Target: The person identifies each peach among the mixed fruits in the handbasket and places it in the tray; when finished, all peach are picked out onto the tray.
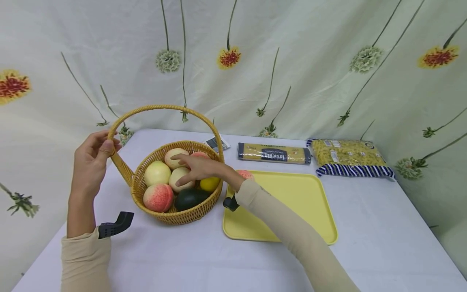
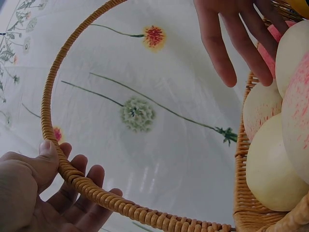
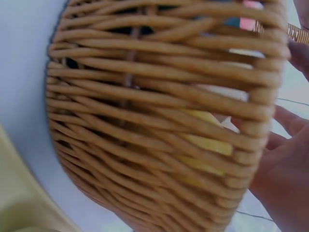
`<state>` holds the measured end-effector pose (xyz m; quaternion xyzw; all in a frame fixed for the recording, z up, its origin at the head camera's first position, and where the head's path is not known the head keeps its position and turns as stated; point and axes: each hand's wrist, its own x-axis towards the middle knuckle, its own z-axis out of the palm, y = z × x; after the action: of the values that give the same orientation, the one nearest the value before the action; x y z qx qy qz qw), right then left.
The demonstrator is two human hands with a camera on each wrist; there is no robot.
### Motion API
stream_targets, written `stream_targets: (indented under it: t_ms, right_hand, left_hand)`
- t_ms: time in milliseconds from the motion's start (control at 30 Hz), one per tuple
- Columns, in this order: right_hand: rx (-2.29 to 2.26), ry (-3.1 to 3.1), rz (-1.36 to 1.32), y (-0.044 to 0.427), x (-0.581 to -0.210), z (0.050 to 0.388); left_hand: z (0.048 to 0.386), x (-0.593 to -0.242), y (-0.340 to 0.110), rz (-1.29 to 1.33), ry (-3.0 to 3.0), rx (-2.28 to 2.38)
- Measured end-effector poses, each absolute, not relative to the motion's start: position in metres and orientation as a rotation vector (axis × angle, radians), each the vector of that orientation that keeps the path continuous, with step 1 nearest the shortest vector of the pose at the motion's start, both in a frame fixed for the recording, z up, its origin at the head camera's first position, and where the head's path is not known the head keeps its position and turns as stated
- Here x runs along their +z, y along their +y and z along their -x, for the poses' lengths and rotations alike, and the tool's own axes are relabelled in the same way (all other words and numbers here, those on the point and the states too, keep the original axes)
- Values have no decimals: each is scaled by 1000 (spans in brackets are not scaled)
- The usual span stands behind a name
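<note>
Left hand [image 1: 89, 158] grips basket handle [image 1: 164, 107] by table's [image 1: 164, 259] left edge; right hand [image 1: 202, 167], spread wide, seemingly reaches for fruit [image 1: 157, 174], needing to curl

A white fabric [image 1: 321, 48] is hanging behind the desk [image 1: 175, 259] and along both its sides, creasing into soft folds. Long-stemmed printed flowers [image 1: 229, 58] (some red and yellow, others pale green puffs) are scattering across it, while soft light is falling over the desk's whitish top.

Your basket [image 1: 178, 218] looks like ribbed wicker, the tray [image 1: 292, 194] smooth plastic, the pasta bag [image 1: 348, 155] glossy film, your sleeves [image 1: 85, 261] matt cloth.
</note>
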<state>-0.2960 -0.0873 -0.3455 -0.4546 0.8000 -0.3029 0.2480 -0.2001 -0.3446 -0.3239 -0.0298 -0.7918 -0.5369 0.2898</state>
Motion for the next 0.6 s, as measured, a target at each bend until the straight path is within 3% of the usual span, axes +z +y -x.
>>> stream_targets:
  t_ms: [600]
  right_hand:
    - [-535,2242,1276,-98,-336,299]
  left_hand:
    - [202,-325,-346,71,-2139,-1395]
